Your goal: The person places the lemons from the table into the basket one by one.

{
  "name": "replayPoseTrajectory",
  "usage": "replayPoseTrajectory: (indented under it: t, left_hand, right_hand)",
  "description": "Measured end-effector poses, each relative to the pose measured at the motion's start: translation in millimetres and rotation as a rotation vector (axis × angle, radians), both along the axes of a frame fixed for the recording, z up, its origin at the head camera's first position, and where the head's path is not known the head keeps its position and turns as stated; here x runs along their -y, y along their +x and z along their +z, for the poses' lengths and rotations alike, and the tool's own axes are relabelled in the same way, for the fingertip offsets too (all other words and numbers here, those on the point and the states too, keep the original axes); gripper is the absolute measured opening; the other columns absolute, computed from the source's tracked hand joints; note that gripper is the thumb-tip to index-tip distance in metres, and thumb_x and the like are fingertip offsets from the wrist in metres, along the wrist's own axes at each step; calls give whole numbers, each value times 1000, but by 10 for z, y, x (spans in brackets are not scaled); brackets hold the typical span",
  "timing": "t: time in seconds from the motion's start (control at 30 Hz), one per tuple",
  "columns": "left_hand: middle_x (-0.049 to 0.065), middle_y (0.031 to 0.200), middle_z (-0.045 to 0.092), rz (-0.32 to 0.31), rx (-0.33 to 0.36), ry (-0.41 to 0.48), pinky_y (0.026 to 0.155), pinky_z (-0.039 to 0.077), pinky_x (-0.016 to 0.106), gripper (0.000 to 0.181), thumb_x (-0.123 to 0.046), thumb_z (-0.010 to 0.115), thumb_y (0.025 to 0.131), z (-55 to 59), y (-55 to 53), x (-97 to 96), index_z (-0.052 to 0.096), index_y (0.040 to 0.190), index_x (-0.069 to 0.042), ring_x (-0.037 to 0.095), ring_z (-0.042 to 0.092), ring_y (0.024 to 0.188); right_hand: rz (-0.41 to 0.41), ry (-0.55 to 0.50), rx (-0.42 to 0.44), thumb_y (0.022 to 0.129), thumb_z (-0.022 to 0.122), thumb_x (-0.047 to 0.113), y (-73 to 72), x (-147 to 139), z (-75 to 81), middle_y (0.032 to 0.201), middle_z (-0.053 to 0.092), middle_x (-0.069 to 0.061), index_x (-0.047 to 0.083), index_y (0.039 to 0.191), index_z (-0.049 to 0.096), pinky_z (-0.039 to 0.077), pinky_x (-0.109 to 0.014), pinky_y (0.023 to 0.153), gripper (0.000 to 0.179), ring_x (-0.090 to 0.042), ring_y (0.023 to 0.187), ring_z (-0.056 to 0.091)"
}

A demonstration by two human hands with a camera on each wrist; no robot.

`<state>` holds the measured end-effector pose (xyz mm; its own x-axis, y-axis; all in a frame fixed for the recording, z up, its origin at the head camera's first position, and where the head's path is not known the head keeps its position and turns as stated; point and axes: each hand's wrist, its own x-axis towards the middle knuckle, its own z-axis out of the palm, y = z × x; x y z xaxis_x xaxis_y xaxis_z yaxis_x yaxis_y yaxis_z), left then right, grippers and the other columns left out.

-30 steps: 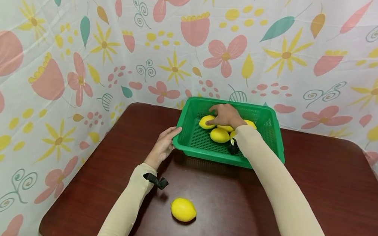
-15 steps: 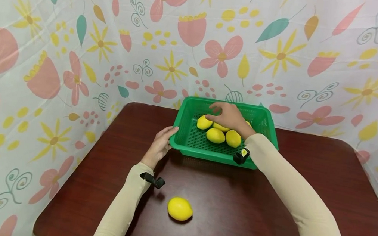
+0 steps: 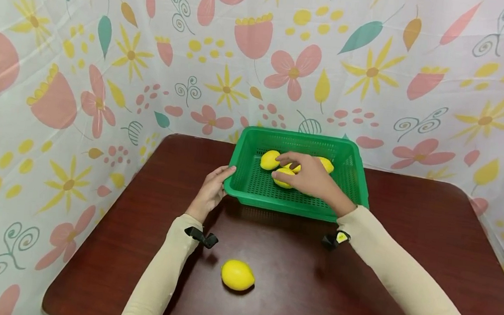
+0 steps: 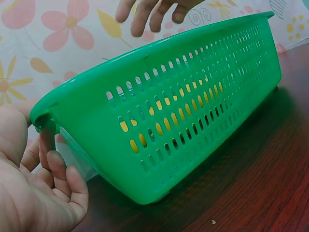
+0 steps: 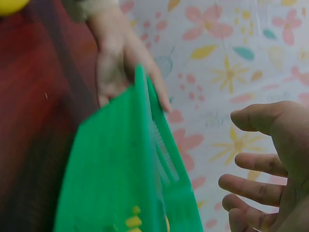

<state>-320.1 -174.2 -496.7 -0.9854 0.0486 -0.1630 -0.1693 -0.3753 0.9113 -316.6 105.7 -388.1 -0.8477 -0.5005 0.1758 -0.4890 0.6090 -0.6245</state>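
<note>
A green plastic basket [image 3: 292, 207] with slotted walls stands toward the back of the table, holding several yellow lemons [image 3: 270, 160]. At its left end my left hand [image 3: 208, 192] grips the rim; in the left wrist view the thumb is above the rim and the curled fingers [image 4: 59, 174] are below it. My right hand [image 3: 312, 177] hovers over the basket, partly hiding the lemons. Its fingers are spread and loosely bent, holding nothing, as the right wrist view shows beside the basket wall [image 5: 108, 154]. One single lemon [image 3: 237, 275] lies on the table in front of the basket.
The dark reddish-brown wooden table [image 3: 277, 280] has rounded corners. A white curtain [image 3: 154, 44] with printed flowers hangs close behind it and along the left. Black straps [image 3: 201, 236] with small devices sit on both wrists.
My right hand has drawn from the back of the basket toward its front, uncovering and then covering different lemons. The left hand keeps its grip on the rim. The head view has shifted slightly.
</note>
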Motion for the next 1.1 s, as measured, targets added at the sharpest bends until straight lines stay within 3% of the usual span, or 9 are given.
replayPoseTrajectory:
  t: [0.3, 0.43, 0.6, 0.83, 1.1]
  left_hand:
    - [-1, 91, 69, -4, 4, 3, 70, 54, 26, 22, -25, 67, 102, 8, 11, -20, 64, 116, -8, 11, 67, 76]
    - [1, 90, 69, 3, 4, -1, 68, 54, 25, 23, -25, 67, 102, 17, 21, -17, 64, 118, -8, 10, 67, 73]
    - [1, 92, 69, 2, 2, -1, 68, 54, 25, 27, -26, 66, 102, 23, 29, -23, 63, 121, -6, 11, 67, 75]
    - [0, 90, 68, 4, 4, -4, 70, 53, 26, 28, -26, 66, 103, 32, 40, -23, 62, 122, -6, 11, 66, 75]
    - [0, 94, 69, 3, 8, 3, 73, 53, 27, 26, -27, 67, 102, 17, 43, -25, 63, 120, -8, 13, 67, 80]
  right_hand:
    - [53, -27, -55, 89, 79, 46, 581, 90, -155, 120, 71, 1, 18, 129, 70, 55, -46, 91, 50, -23, 108, 66]
    - [78, -16, -51, 90, 76, 51, 819, 129, -248, 121, 71, 2, 19, 130, 70, 54, -48, 92, 52, -22, 110, 65]
    - [104, 40, -50, 89, 77, 52, 1084, 188, -388, 115, 70, 8, 23, 127, 71, 53, -39, 88, 48, -13, 104, 61]
    - [167, 82, -62, 87, 78, 52, 1339, 307, -645, 120, 72, 5, 21, 126, 72, 54, -37, 84, 51, -16, 104, 62]
    - [244, 109, -64, 86, 74, 63, 1513, 458, -880, 122, 71, 4, 18, 129, 70, 55, -39, 84, 63, -17, 105, 62]
